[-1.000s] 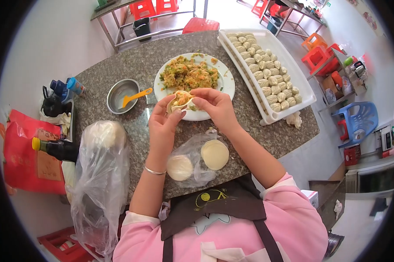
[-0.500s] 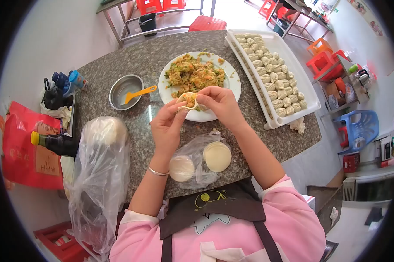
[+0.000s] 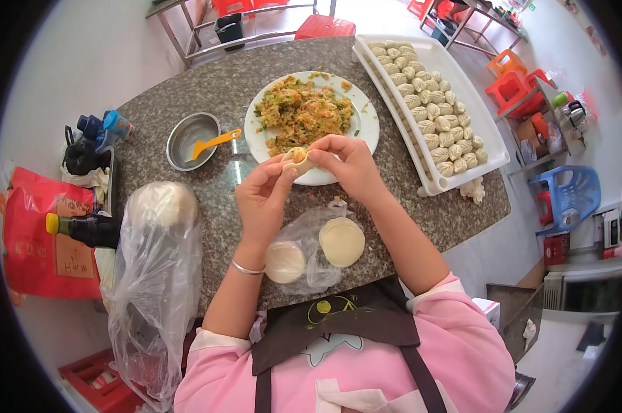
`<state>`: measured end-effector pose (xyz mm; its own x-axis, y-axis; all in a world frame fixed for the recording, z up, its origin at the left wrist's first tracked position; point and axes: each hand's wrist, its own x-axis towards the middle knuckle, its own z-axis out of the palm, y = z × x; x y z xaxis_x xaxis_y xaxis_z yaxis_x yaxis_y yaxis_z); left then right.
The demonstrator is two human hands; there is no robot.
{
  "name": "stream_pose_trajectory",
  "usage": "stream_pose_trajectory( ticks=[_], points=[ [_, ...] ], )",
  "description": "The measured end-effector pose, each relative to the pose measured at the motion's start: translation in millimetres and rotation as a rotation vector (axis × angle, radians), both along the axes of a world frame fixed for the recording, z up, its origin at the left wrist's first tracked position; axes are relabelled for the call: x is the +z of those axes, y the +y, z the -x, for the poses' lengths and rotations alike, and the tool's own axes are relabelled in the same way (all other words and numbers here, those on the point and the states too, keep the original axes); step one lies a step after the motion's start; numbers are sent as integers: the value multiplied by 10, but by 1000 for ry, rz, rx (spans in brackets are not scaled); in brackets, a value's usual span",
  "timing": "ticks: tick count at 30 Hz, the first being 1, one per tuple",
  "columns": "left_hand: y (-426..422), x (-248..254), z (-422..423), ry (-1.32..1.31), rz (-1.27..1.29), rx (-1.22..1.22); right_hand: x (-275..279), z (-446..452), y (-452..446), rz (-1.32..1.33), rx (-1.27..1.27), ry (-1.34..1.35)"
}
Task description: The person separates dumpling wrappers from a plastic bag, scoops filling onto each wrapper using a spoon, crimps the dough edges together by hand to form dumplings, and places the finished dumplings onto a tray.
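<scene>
Pinching the filled wrapper [image 3: 297, 164] with both my left hand [image 3: 261, 199] and right hand [image 3: 351, 171], I hold it over the plate's [image 3: 367, 131] near rim, probably to catch crumbs; flat wrappers [image 3: 341, 242] lie handy by the worktop's [image 3: 221, 76] near edge.

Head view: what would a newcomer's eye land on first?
Likely the white tray, upper right, holding rows of pleated dumplings. Then the heap of orange-green filling on the round plate, upper centre, with the left hand and right hand pinching an open, filled wrapper by its near edge. The red bag, far left, also stands out.
</scene>
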<state>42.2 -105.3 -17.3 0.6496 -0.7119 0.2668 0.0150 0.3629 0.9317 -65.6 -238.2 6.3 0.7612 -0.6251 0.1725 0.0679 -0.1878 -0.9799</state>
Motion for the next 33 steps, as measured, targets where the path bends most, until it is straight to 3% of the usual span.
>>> stream_pose_trajectory(
  ticks=[1,5,10,14,16,23,26,28,32,33],
  points=[
    [3,5,-1,-2,24,-32,-3,11,-27,-198,67,19],
    [-7,16,-11,-61,28,-66,-45,17,-16,-116,99,-34],
    [22,15,-70,36,-224,51,-18,-23,62,490,-41,-113],
    [-4,17,-48,44,-37,-19,23,21,44,438,-79,-47],
    [-3,20,-51,116,-51,-63,55,39,13,144,-1,31],
    [20,15,-40,12,-31,-102,64,45,26,206,34,8],
    [16,57,-27,95,-133,-43,28,17,55,411,-52,-32],
    [10,126,3,-50,-206,65,15,2,48,605,-54,-95],
    [-20,63,16,-196,-111,17,20,44,-10,470,-81,-32],
    [-20,43,-16,-155,-79,-37,46,70,-52,324,-13,38]
  ],
)
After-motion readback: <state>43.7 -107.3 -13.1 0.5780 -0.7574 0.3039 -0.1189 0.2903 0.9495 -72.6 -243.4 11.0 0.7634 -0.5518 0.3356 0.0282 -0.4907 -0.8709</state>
